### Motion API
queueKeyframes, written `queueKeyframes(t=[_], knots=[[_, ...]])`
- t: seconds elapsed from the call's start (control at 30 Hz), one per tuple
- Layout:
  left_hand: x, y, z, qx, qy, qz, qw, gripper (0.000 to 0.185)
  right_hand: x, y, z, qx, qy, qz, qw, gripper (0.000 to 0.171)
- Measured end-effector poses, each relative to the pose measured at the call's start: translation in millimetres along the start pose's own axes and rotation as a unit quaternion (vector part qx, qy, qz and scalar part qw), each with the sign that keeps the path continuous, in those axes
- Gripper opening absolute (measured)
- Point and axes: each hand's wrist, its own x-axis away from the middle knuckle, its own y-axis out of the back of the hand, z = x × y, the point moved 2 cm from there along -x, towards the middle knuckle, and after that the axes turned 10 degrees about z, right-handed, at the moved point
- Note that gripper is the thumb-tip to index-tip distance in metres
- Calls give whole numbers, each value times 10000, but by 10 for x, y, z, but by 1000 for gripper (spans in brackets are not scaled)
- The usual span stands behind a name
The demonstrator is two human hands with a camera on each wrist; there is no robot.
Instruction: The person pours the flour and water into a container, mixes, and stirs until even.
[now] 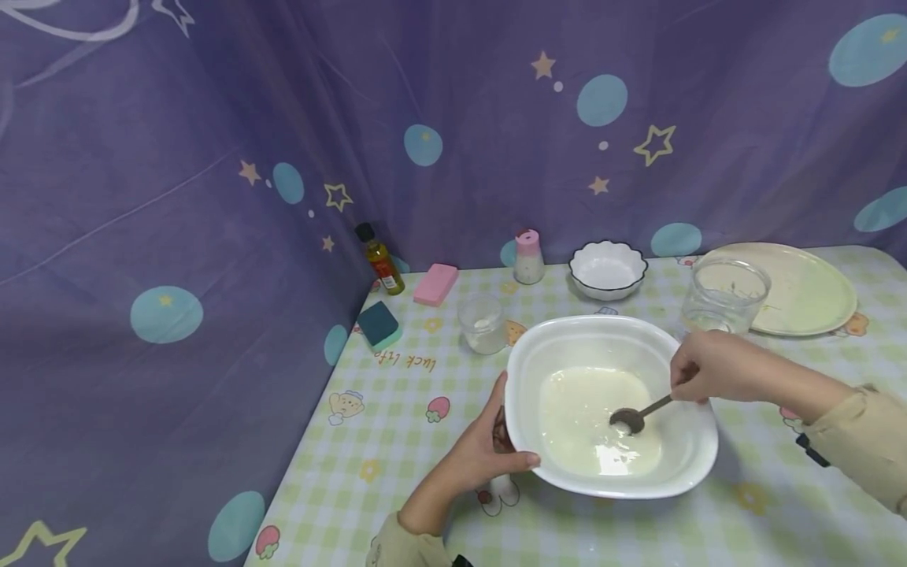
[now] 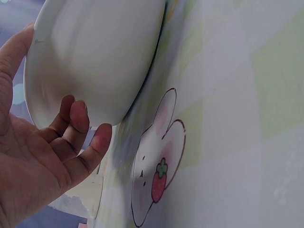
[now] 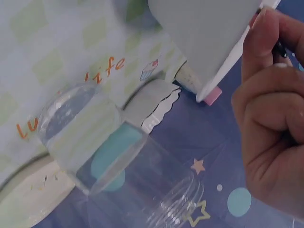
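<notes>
A large white bowl (image 1: pixel 690 449) stands on the checked tablecloth, with pale, milky liquid (image 1: pixel 581 409) covering its bottom. My left hand (image 1: pixel 478 453) grips its left side, thumb over the rim and fingertips against the outer wall; the left wrist view shows these bent fingers (image 2: pixel 78 116) at the bowl's side. With my right hand (image 1: pixel 719 366) I pinch the handle of a dark brown spoon (image 1: pixel 629 420) over the bowl's right rim. The spoon's head sits at the liquid, a little of it pooled inside. In the right wrist view my right hand's fingers (image 3: pixel 270 109) are curled.
Behind the bowl stand a clear glass jar (image 1: pixel 723 303), a scalloped white dish (image 1: pixel 608 272), a pink-topped shaker (image 1: pixel 528 256) and a small clear cup (image 1: pixel 482 327). Further left are an oil bottle (image 1: pixel 383 264), a pink block (image 1: pixel 435 285) and a sponge (image 1: pixel 379 324). A round tray (image 1: pixel 808 291) lies back right.
</notes>
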Motion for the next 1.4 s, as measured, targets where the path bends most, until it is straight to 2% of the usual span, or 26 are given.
queueKeyframes(t=[0.13,0.27,0.4,0.57,0.67,0.83,0.97,1.17,1.4], knots=[[-8,3,1,31,-33,29,10000,115,-46,-82,66,-244,327,166,9990,14],[-10,2,8,-14,24,-23,10000,116,-134,-176,142,-121,543,122,9984,16],[-12,-2,11,-45,40,-47,10000,116,-230,-246,219,47,776,-169,9968,18],[-11,-7,11,-49,8,-23,10000,116,-329,-314,303,344,912,-780,9922,21],[-10,-10,6,-61,-14,6,10000,116,-376,-330,329,462,773,-1120,9896,20],[-9,-13,1,-51,-43,27,10000,115,-422,-302,311,532,302,-1601,9852,16],[-12,-12,-3,-27,-44,42,10000,115,-402,-248,264,564,-10,-1822,9816,15],[-7,-5,-9,-51,-21,36,10000,115,-301,-127,194,570,-229,-1772,9822,12],[-3,5,-15,-44,31,2,10000,115,-145,-2,104,592,-349,-1343,9885,11]])
